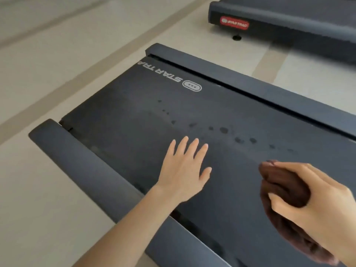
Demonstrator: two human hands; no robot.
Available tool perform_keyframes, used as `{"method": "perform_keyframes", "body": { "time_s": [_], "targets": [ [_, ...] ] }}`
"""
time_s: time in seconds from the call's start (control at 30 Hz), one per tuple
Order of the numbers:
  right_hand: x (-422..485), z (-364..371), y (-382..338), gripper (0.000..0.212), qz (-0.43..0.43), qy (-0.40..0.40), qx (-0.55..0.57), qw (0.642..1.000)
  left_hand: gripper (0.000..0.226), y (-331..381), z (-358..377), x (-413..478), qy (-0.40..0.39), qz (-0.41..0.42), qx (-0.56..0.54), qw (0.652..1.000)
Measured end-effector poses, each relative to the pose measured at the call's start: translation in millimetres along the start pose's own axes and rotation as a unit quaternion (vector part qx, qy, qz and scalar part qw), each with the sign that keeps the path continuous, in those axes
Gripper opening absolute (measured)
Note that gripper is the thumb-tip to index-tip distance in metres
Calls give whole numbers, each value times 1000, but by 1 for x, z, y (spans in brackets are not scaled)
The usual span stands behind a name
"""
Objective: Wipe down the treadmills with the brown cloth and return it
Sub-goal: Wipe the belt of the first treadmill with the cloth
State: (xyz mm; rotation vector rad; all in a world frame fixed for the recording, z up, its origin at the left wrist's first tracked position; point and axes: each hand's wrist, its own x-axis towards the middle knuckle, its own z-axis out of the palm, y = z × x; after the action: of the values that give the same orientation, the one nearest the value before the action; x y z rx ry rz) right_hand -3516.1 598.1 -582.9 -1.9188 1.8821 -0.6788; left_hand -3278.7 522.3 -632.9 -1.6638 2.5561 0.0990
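A dark treadmill belt (134,105) with white lettering fills the middle of the head view, framed by grey side rails (81,160). Several dark wet spots (223,130) dot the belt in a line. My left hand (185,170) lies flat on the belt, fingers straight and spread. My right hand (316,201) grips a bunched brown cloth (283,187) just above the belt at the lower right; the cloth's tail hangs below my palm. The spots lie beyond both hands.
A second treadmill (289,20) with a red logo badge stands at the upper right, across a strip of beige floor (57,74). Its small round foot (237,37) rests on the floor. Floor also runs along the left of the near rail.
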Motion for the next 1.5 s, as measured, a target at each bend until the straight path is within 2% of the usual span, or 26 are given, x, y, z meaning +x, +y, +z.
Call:
{"method": "perform_keyframes", "body": {
  "time_s": [0.1,0.23,0.5,0.63,0.8,1.0,1.1,1.33,1.5],
  "targets": [
    [-14,17,-4,49,10,-19,-18,1000,62,-1,22,-37,-30,-8,-8,999],
    [-19,45,-12,47,-1,-22,-36,999,64,-18,40,-52,11,-39,-3,999],
    [-33,112,-52,48,-11,28,-42,999,62,-50,73,-102,-1,-20,-25,999],
    [-49,135,-87,47,-15,10,-39,999,59,-72,79,-142,-16,-18,-50,998],
    [-82,151,-126,47,-13,-3,-58,998,56,-99,65,-186,-1,-15,-80,997],
    [-124,166,-177,48,26,-10,-62,998,62,-138,48,-244,-24,-9,-80,996],
    [-140,175,-208,49,32,-14,-56,998,58,-158,39,-276,-36,-9,-84,996],
    [-147,189,-293,48,-13,-25,-65,997,56,-216,0,-334,-19,-37,-85,995],
    [-135,191,-351,48,-47,-40,-63,996,65,-262,-36,-364,-17,-66,-75,995]
  ]
}}
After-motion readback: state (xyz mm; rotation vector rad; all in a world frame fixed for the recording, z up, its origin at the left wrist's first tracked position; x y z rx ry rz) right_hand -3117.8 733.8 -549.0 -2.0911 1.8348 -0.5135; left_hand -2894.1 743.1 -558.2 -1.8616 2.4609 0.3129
